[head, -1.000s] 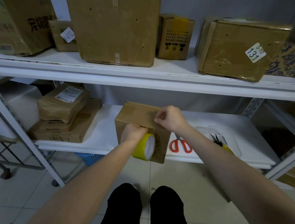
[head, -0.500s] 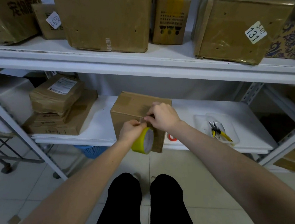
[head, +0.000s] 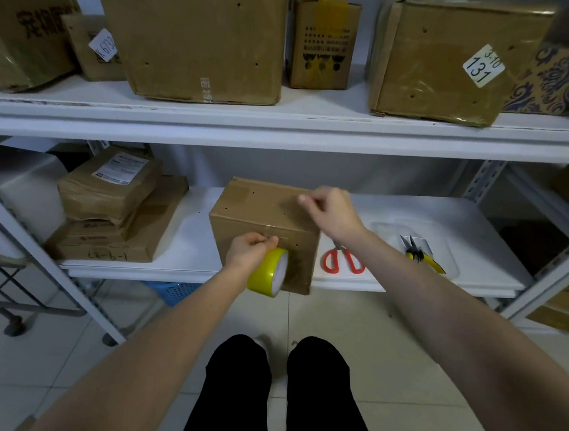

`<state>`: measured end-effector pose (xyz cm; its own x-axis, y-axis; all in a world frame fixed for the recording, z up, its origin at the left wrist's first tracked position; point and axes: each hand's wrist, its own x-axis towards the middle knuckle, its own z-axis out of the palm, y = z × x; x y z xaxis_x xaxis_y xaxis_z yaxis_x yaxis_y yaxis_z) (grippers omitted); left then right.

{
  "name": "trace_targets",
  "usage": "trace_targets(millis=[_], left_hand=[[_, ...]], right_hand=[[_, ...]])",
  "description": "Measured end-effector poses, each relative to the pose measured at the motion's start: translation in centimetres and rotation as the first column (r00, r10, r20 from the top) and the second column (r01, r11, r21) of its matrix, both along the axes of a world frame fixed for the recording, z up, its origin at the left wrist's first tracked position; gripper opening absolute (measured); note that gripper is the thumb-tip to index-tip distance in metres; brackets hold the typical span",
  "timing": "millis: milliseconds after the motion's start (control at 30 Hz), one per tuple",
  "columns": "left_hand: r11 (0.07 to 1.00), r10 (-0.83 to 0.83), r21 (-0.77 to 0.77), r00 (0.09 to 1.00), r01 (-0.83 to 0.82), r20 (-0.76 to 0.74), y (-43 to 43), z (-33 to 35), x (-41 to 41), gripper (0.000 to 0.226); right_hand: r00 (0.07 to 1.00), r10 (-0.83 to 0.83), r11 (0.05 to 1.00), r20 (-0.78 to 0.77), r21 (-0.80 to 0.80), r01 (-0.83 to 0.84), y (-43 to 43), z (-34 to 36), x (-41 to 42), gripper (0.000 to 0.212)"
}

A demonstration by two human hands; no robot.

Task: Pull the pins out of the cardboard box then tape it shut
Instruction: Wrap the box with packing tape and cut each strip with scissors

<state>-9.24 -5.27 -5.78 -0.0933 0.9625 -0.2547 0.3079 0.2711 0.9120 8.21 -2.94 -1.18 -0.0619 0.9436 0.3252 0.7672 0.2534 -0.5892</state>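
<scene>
A small brown cardboard box (head: 252,209) stands at the front edge of the lower white shelf (head: 407,209), its flaps down. My left hand (head: 249,250) grips a yellow tape roll (head: 265,275) against the box's front face, just below the top edge. My right hand (head: 331,212) is over the far right part of the box top, fingers curled as if pinching the tape's free end. A faint glossy strip runs from the roll up over the front edge. No pins are visible.
Red-handled scissors (head: 341,261) lie right of the box, and yellow-handled pliers (head: 424,256) sit in a clear tray (head: 449,236). Stacked parcels (head: 115,207) fill the shelf's left. The upper shelf (head: 284,126) carries several boxes. A blue basket (head: 170,289) sits below.
My right hand has moved from the box's front top edge back across the top toward the far side. The left hand keeps the roll at the front face.
</scene>
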Motion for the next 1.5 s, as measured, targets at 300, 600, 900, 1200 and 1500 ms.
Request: trace_targets(millis=[300,600,900,1200,1500], left_hand=[[0.999,0.005,-0.044,1.0,-0.005,-0.006,0.2,0.7,0.2,0.023],[0.996,0.041,-0.079,0.999,-0.042,-0.005,1.3,0.6,0.2,0.023],[0.997,0.049,-0.066,0.998,-0.051,-0.032,1.8,1.0,0.8,0.023],[1.0,0.013,0.027,0.863,0.0,-0.505,0.5,1.1,2.4,0.055],[0.995,0.07,0.102,0.818,-0.013,-0.57,0.1,0.8,3.2,0.05]], right_hand=[[0.915,-0.209,0.777,0.345,-0.509,0.37,-0.4,-9.5,5.9,0.011],[0.853,-0.297,0.677,0.43,-0.535,0.505,1.3,-13.3,5.9,0.041],[0.874,-0.315,0.663,0.371,-0.573,0.482,1.9,-13.7,6.5,0.028],[0.901,-0.302,0.684,0.311,-0.588,0.432,0.6,-13.5,6.6,0.029],[0.875,-0.273,0.684,0.399,-0.559,0.468,1.8,-13.5,6.3,0.041]])
